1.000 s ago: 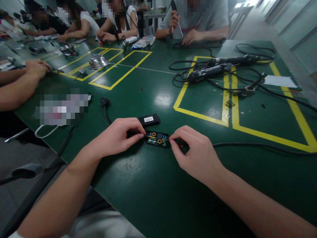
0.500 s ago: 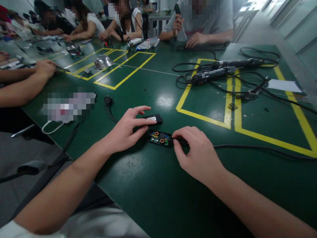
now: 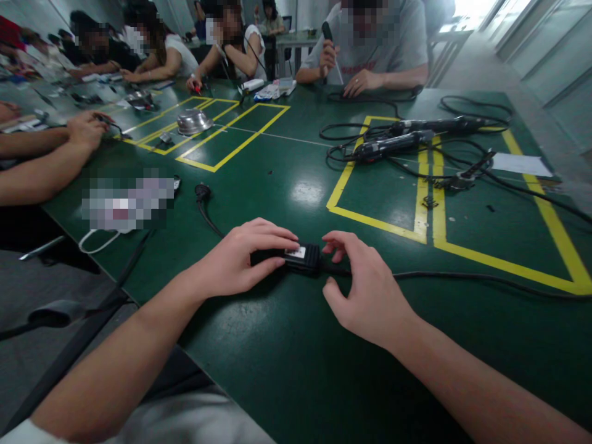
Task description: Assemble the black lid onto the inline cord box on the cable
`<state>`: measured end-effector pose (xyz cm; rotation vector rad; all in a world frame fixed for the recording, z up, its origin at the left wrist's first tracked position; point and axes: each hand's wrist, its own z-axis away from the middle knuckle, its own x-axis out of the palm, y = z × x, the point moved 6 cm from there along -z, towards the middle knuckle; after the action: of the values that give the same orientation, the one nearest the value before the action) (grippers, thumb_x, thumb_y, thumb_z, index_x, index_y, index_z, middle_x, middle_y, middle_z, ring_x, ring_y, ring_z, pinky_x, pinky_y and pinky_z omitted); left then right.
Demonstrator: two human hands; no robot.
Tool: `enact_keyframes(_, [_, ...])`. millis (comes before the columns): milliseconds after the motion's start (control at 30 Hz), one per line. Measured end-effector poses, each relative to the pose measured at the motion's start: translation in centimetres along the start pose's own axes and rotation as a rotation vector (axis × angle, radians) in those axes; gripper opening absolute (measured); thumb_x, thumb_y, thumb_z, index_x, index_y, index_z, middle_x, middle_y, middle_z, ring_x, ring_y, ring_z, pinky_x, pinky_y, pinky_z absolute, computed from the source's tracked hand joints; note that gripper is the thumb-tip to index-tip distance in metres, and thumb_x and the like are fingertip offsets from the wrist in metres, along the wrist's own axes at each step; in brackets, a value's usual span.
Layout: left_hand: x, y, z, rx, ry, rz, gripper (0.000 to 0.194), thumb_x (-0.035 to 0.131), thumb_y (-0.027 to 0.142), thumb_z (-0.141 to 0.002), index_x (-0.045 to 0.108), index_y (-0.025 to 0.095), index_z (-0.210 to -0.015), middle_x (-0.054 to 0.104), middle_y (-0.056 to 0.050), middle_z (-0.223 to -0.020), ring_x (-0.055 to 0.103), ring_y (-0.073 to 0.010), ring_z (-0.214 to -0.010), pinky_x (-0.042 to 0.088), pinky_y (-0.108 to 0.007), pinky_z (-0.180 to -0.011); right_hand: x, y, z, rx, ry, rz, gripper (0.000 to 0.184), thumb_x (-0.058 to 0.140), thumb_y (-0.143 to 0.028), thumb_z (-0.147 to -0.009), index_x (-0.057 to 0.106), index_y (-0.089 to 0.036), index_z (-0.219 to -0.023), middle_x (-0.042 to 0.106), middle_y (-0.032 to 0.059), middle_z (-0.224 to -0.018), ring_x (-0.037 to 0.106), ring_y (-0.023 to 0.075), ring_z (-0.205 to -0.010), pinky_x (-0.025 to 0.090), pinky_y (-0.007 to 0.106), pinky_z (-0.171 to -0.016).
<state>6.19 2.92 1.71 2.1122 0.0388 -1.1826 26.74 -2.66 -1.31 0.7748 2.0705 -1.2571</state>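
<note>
A black ribbed casing cover (image 3: pixel 311 254) with a white label lies over the small black box on the green table, and the circuit board inside is hidden. My left hand (image 3: pixel 245 256) grips the cover's left part, with fingers on top and thumb along the near side. Just off the box's right end is my right hand (image 3: pixel 367 280), its fingers and thumb apart around the black cable (image 3: pixel 340 270) that leaves that end. Whether a fingertip touches the cable I cannot tell.
Two black electric screwdrivers (image 3: pixel 393 145) with looped cords lie at the back right. A black plug (image 3: pixel 202 192) and a blurred pouch (image 3: pixel 127 203) are at the left. Beyond sits a metal bowl (image 3: pixel 193 122). Across the table a person (image 3: pixel 365 61) holds a screwdriver.
My left hand has brought the cover toward me and right, down over the exposed circuit board. My right hand has let go of the cable end and spread its fingers.
</note>
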Motion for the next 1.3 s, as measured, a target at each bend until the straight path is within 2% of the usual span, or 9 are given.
enact_keyframes(100, [0.6, 0.4, -0.1, 0.006, -0.083, -0.014, 0.028, 0.068, 0.021, -0.105, 0.083, 0.024, -0.128, 0.083, -0.009, -0.133, 0.074, -0.0263, -0.118, 0.061, -0.044, -0.106, 0.2, -0.3, 0.0, -0.026, -0.018, 0.007, 0.046, 0.061, -0.027, -0.088, 0.061, -0.019, -0.133, 0.076, 0.0134, -0.113, 0.071, 0.0304, -0.094, 0.054, 0.047, -0.083])
enact_keyframes(333, [0.9, 0.1, 0.0, 0.017, -0.089, -0.006, 0.027, 0.071, 0.022, -0.107, 0.082, 0.026, -0.131, 0.083, -0.009, -0.133, 0.074, -0.0254, -0.118, 0.06, -0.043, -0.106, 0.7, -0.1, -0.1, -0.032, -0.045, 0.04, 0.022, 0.071, -0.032, -0.099, 0.072, -0.021, -0.118, 0.078, 0.0115, -0.116, 0.074, 0.0319, -0.102, 0.054, 0.048, -0.084])
enact_keyframes(500, [0.8, 0.3, -0.1, 0.004, -0.078, 0.007, 0.027, 0.073, 0.023, -0.107, 0.078, 0.023, -0.134, 0.084, -0.009, -0.13, 0.074, -0.024, -0.114, 0.059, -0.04, -0.103, 0.5, -0.2, -0.1, -0.061, -0.045, 0.053, 0.021, 0.075, -0.027, -0.098, 0.073, -0.021, -0.118, 0.079, 0.0109, -0.117, 0.074, 0.0319, -0.104, 0.054, 0.048, -0.086])
enact_keyframes(733, [0.8, 0.1, -0.1, -0.081, -0.085, 0.049, 0.031, 0.074, 0.024, -0.105, 0.076, 0.023, -0.136, 0.083, -0.007, -0.125, 0.072, -0.0237, -0.112, 0.06, -0.038, -0.101, 0.6, -0.2, 0.0, -0.043, -0.055, 0.059, 0.021, 0.073, -0.029, -0.099, 0.071, -0.021, -0.119, 0.079, 0.0102, -0.114, 0.073, 0.0316, -0.102, 0.053, 0.048, -0.085])
enact_keyframes(867, [0.7, -0.5, 0.0, -0.131, -0.04, 0.063, 0.031, 0.074, 0.028, -0.104, 0.075, 0.025, -0.134, 0.083, -0.007, -0.123, 0.074, -0.0238, -0.109, 0.06, -0.037, -0.096, 0.7, -0.4, 0.1, -0.038, -0.068, 0.074, 0.025, 0.066, -0.033, -0.101, 0.068, -0.022, -0.124, 0.079, 0.0119, -0.115, 0.071, 0.0318, -0.1, 0.052, 0.047, -0.083])
enact_keyframes(1000, [0.2, -2.0, 0.0, -0.223, 0.106, -0.027, 0.023, 0.072, 0.029, -0.103, 0.072, 0.023, -0.125, 0.081, -0.009, -0.132, 0.074, -0.0272, -0.116, 0.06, -0.044, -0.1, 0.3, -0.1, 0.2, 0.001, -0.004, 0.067, 0.039, 0.061, -0.035, -0.099, 0.059, -0.02, -0.135, 0.076, 0.0125, -0.11, 0.07, 0.0303, -0.093, 0.051, 0.046, -0.082])
enact_keyframes(1067, [0.1, -2.9, -0.1, -0.295, 0.14, -0.091, 0.015, 0.071, 0.026, -0.102, 0.07, 0.023, -0.117, 0.081, -0.01, -0.134, 0.073, -0.0288, -0.119, 0.059, -0.05, -0.106, 0.3, 0.0, 0.1, 0.004, 0.008, 0.065, 0.031, 0.06, -0.032, -0.099, 0.06, -0.02, -0.127, 0.074, 0.0107, -0.104, 0.069, 0.0287, -0.089, 0.051, 0.044, -0.08])
enact_keyframes(1167, [0.4, -3.7, -0.2, -0.355, 0.108, -0.097, 0.009, 0.071, 0.024, -0.102, 0.068, 0.022, -0.11, 0.081, -0.01, -0.134, 0.075, -0.0294, -0.118, 0.059, -0.053, -0.108, 0.6, -0.1, 0.0, -0.036, -0.006, 0.077, 0.008, 0.058, -0.025, -0.098, 0.062, -0.023, -0.105, 0.073, 0.0084, -0.094, 0.067, 0.0268, -0.085, 0.049, 0.041, -0.076])
enact_keyframes(1300, [-0.1, -2.7, -0.2, -0.23, 0.117, -0.163, 0.01, 0.066, 0.024, -0.103, 0.075, 0.021, -0.107, 0.075, -0.013, -0.142, 0.07, -0.0302, -0.127, 0.055, -0.053, -0.114, 0.6, -0.3, -0.1, -0.087, -0.003, 0.096, 0.007, 0.059, -0.023, -0.1, 0.063, -0.024, -0.095, 0.072, 0.0075, -0.09, 0.067, 0.0257, -0.082, 0.051, 0.04, -0.075])
